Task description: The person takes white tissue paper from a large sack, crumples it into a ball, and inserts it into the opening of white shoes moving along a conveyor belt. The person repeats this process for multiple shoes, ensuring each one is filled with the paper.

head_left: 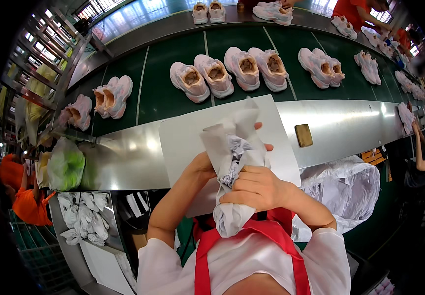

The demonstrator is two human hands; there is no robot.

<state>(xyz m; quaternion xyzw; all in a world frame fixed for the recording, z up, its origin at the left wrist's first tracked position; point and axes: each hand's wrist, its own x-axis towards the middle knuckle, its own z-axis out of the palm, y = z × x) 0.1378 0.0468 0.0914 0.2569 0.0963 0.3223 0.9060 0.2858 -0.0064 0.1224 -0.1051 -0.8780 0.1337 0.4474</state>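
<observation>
Over the metal bench I hold a bundle of white wrapping paper [237,124] around crumpled, greyish-white paper [236,152]. My left hand [204,164] grips it from the left, with most of its fingers hidden behind the paper and some fingertips showing at the right edge. My right hand [252,189] is closed round the lower part, knuckles up. A twisted paper end [233,220] hangs below that fist, close to my red apron. Under the bundle lies a large white sheet or stack of paper [180,142].
Pink-and-white sneakers [216,76] stand in pairs on the green conveyor [163,64]. A brown block [303,135] rests on the metal bench [128,152]. Crumpled paper bundles [85,216] fill a bin at left; a large white bag [343,191] stands at right. Other people [357,14] work nearby.
</observation>
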